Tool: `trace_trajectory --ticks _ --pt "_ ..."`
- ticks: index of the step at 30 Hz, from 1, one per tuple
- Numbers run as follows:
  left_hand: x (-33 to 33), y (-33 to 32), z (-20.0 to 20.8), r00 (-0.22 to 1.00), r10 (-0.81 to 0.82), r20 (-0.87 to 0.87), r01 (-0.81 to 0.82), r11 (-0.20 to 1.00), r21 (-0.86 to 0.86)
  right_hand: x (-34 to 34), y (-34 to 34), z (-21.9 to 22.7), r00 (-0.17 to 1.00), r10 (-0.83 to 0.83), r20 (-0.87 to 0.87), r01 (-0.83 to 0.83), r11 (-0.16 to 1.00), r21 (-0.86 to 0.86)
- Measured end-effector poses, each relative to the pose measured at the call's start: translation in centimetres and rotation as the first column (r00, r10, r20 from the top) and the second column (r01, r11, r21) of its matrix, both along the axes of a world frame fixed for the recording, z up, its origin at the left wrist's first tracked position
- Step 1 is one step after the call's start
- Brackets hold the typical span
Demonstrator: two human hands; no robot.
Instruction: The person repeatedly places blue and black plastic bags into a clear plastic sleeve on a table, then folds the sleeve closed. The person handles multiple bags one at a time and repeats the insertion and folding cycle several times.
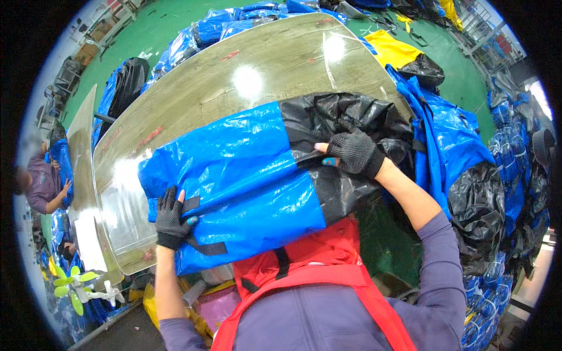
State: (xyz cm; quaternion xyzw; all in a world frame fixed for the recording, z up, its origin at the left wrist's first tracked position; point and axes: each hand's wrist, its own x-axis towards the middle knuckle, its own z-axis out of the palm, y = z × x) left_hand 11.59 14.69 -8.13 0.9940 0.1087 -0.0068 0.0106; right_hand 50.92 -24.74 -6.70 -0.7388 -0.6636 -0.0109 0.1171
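A long blue and black bag of shiny tarpaulin-like sheet [240, 169] lies across the near side of the table, its near edge against my body. On its left end, by two short black straps, rests my left hand [172, 222], gloved, with thumb and fingers apart. My right hand [355, 153], also in a dark glove with bare fingertips, is on the crumpled black part at the right. Its thumb and forefinger close on a fold there. The undersides of both hands are hidden.
The glossy table [275, 64] curves around in front of me. Piled blue and black bags [468, 152] hang at its right edge, with a yellow one [392, 50] beyond. Left are a small green-bladed fan [75, 285] and a co-worker [47, 184] handling a blue piece.
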Motion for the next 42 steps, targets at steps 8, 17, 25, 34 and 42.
trace_trajectory --ticks 8,17,25,34,42 --pt "18.9 -11.5 10.6 0.918 -0.121 0.377 0.239 0.928 -0.285 -0.7 0.7 1.3 0.989 0.096 0.113 -0.1 0.995 0.027" --pt "22.6 -16.8 -0.9 0.783 -0.584 0.213 0.608 0.791 -0.067 -0.4 -3.0 3.9 0.906 -0.423 0.028 0.421 0.905 0.065" --pt "22.6 -16.8 -1.5 0.785 -0.605 0.134 0.617 0.781 -0.092 -13.4 -7.7 3.5 0.982 -0.185 0.024 0.174 0.956 0.237" --pt "22.9 -17.4 -0.5 0.749 -0.655 0.102 0.64 0.674 -0.37 2.9 9.5 7.1 0.949 -0.316 -0.002 0.269 0.811 -0.519" --pt "2.3 -1.7 4.0 0.95 -0.276 -0.144 0.098 0.705 -0.703 6.6 10.0 -1.2 0.9 -0.311 -0.304 0.177 0.901 -0.395"
